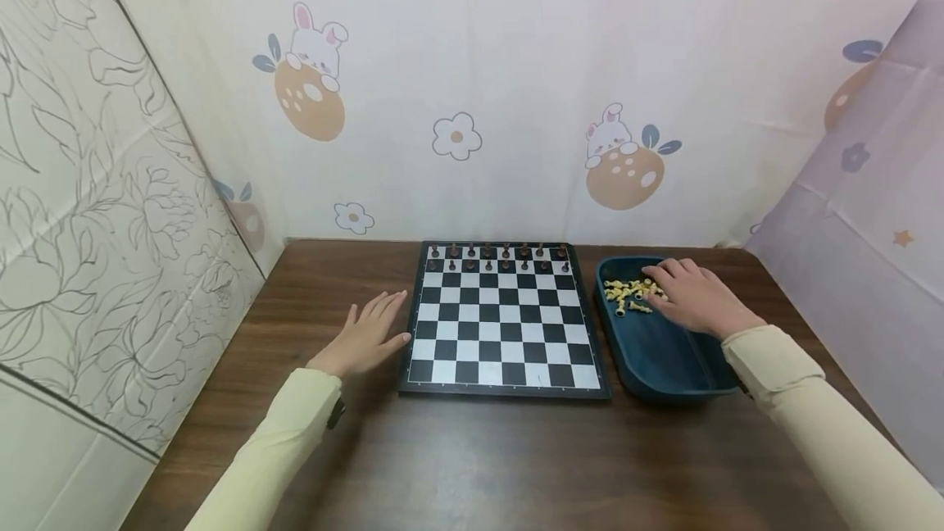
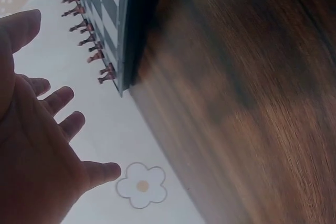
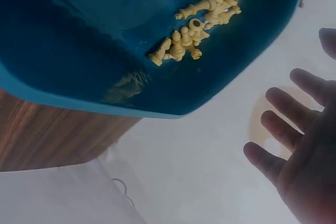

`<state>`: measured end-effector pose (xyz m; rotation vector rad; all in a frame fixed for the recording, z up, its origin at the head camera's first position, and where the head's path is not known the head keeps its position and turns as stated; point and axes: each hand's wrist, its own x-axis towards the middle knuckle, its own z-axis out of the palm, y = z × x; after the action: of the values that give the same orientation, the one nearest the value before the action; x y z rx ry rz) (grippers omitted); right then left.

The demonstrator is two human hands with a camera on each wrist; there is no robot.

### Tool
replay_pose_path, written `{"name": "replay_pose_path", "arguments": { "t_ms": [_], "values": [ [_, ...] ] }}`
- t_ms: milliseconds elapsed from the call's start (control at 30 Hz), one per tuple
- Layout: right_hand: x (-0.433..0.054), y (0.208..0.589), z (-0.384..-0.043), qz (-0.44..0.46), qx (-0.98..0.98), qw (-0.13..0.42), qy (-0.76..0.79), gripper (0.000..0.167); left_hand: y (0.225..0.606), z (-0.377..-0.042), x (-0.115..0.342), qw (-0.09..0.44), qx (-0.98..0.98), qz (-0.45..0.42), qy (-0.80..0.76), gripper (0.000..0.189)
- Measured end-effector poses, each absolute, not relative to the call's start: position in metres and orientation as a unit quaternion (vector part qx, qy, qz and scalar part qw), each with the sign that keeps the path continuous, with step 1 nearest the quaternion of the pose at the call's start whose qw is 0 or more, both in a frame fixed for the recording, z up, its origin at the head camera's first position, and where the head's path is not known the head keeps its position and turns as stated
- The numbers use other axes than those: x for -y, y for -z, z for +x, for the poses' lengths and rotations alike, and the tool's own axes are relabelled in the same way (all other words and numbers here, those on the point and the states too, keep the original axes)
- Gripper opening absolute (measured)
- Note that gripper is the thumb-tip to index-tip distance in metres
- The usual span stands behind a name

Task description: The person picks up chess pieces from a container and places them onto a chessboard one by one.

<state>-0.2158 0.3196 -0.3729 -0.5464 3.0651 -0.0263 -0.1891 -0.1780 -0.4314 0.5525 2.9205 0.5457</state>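
A black and white chessboard (image 1: 499, 322) lies on the wooden table, with dark brown chess pieces (image 1: 506, 252) standing in two rows along its far side. My left hand (image 1: 366, 336) is by the board's left edge, fingers spread and holding nothing; its spread fingers also show in the left wrist view. To the right of the board is a blue tray (image 1: 656, 351) with a heap of cream chess pieces (image 1: 623, 293) at its far end. Over that heap hovers my right hand (image 1: 693, 293), fingers extended with nothing in them, as the right wrist view (image 3: 310, 145) bears out.
The dark wooden table (image 1: 472, 457) runs up to a white curtain (image 1: 472, 39) printed with rabbits and flowers. A panel with line-drawn flowers (image 1: 111, 195) borders the left side, and a pale cloth (image 1: 878, 211) borders the right.
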Motion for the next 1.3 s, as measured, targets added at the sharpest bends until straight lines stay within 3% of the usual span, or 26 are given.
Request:
{"name": "replay_pose_path", "arguments": {
  "t_ms": [300, 900, 1100, 1300],
  "values": [
    [-0.317, 0.376, -0.239, -0.153, -0.988, 0.028, 0.006, 0.041, 0.442, -0.207, 0.172, 0.074, -0.965, 0.166, -0.189, 0.074],
    [-0.322, 0.397, -0.267, -0.111, -0.991, 0.070, -0.008, 0.035, 0.472, -0.231, 0.158, 0.085, -0.964, 0.145, -0.205, 0.071],
    [-0.323, 0.402, -0.273, -0.105, -0.990, 0.088, 0.019, 0.017, 0.477, -0.232, 0.156, 0.090, -0.967, 0.134, -0.196, 0.067],
    [-0.328, 0.414, -0.276, -0.101, -0.991, 0.082, 0.028, 0.025, 0.478, -0.230, 0.151, 0.108, -0.967, 0.115, -0.203, 0.062]
  ]
}}
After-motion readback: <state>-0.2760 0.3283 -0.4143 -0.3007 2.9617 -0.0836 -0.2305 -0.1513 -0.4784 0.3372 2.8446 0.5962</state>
